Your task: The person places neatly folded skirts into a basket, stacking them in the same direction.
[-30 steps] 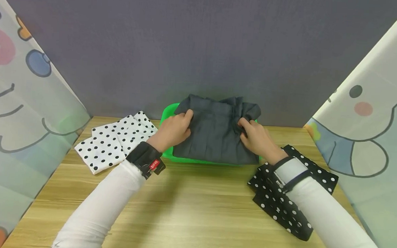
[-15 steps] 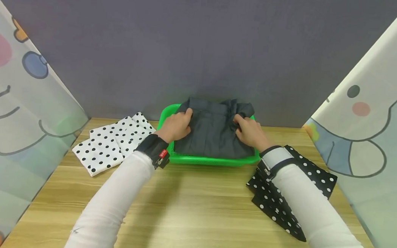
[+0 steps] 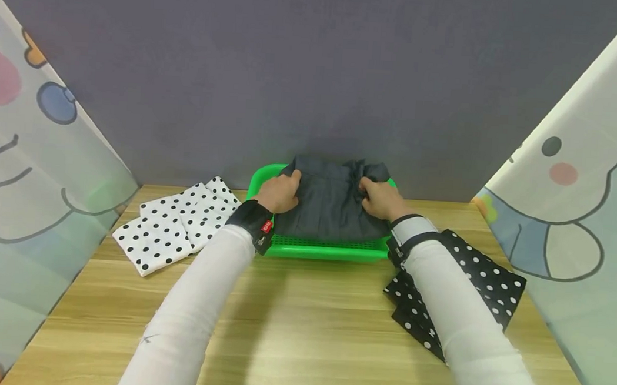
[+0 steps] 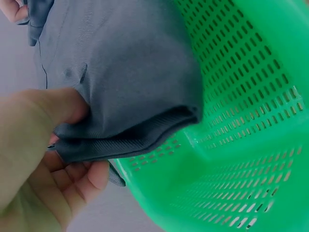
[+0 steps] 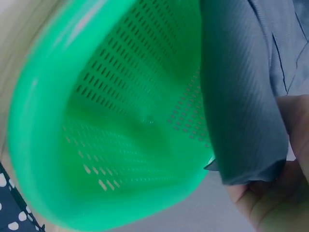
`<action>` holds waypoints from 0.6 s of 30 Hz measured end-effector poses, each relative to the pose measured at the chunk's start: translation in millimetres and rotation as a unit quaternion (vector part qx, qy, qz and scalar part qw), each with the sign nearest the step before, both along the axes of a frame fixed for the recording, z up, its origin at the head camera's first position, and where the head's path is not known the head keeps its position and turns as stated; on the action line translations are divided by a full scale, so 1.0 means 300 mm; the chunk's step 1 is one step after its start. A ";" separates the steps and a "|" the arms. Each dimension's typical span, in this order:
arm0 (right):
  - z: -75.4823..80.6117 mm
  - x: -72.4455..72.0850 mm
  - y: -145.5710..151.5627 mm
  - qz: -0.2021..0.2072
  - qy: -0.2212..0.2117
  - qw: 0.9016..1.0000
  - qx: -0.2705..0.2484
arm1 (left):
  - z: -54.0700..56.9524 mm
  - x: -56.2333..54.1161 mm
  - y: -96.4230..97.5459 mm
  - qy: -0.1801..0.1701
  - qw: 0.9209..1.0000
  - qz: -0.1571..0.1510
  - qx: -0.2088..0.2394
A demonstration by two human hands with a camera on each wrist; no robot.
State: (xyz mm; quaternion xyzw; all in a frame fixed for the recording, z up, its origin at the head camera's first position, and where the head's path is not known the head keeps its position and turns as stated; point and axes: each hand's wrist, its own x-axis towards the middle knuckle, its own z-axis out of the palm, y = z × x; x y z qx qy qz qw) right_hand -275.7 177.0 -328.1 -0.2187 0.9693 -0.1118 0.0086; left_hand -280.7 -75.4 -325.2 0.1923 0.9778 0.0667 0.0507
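Note:
A dark grey folded garment (image 3: pixel 323 205) is held over the green plastic basket (image 3: pixel 326 252) at the back of the table. My left hand (image 3: pixel 279 192) pinches its left side, thumb on top and fingers underneath. Its layered folded edge shows in the left wrist view, where the garment (image 4: pixel 135 63) overlaps the slotted basket wall (image 4: pixel 270 140). At the right side my right hand (image 3: pixel 384 200) grips the gathered cloth. In the right wrist view the garment's rolled edge (image 5: pixel 241 96) hangs beside the basket's inside (image 5: pixel 140 116). The garment hides much of the basket floor.
White cloths with black dots (image 3: pixel 174 225) lie on the wooden table (image 3: pixel 300 333) at the left. Black cloth with white dots (image 3: pixel 473 273) lies at the right, partly under my right forearm. A grey wall (image 3: pixel 315 75) stands behind the basket, and cartoon-printed panels flank the table.
Both hands have lowered the garment toward the basket and drawn slightly closer together. More of the basket's front rim and slotted inside now shows.

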 end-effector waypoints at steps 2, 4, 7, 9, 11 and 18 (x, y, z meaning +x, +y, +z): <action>-0.004 -0.010 -0.006 -0.003 -0.015 1.000 0.006 | -0.006 -0.011 0.002 -0.011 1.000 0.010 -0.004; -0.010 -0.017 -0.012 -0.007 -0.023 1.000 0.010 | -0.014 -0.020 0.005 -0.018 1.000 0.018 -0.007; -0.022 -0.025 -0.020 -0.019 -0.039 0.999 0.017 | -0.026 -0.030 0.010 -0.032 0.999 0.030 -0.013; -0.031 -0.027 -0.025 -0.024 -0.050 0.998 0.019 | -0.033 -0.032 0.014 -0.043 0.998 0.036 -0.018; -0.039 -0.028 -0.030 -0.028 -0.064 0.997 0.021 | -0.038 -0.032 0.016 -0.056 0.997 0.041 -0.022; -0.064 -0.022 -0.041 -0.034 -0.105 0.993 0.034 | -0.044 -0.031 0.021 -0.083 0.994 0.044 -0.046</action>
